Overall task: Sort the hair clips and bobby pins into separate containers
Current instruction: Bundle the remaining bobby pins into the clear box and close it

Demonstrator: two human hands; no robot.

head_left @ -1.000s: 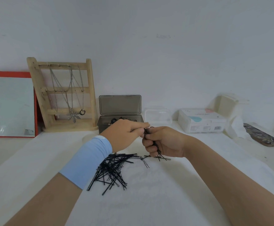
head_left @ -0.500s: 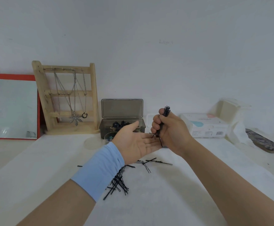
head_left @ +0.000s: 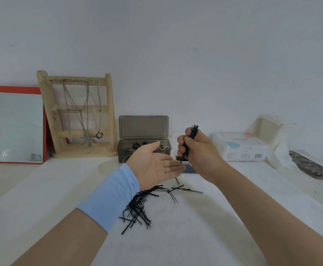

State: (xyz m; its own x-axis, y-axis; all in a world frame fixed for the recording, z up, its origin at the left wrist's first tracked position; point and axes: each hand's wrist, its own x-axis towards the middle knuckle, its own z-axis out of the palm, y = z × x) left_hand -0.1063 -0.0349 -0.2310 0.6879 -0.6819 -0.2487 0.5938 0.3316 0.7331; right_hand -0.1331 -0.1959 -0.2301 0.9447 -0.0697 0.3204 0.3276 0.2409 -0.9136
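My right hand [head_left: 199, 156] curls its fingers [head_left: 181, 144] round an upright bundle of bobby pins [head_left: 193, 133] above the bench [head_left: 195, 231], left hand [head_left: 155, 166] flat and empty beside it; light, slippery wire, I judge, best gripped mid-length.

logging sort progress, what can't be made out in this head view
Head view:
1. Smoky grey lidded plastic box: contents small, partly behind the open left hand.
2. Clear plastic container: mostly behind the right hand gripping a black bobby pin bundle.
3. Loose black bobby pin pile: partly behind the light blue sleeve.
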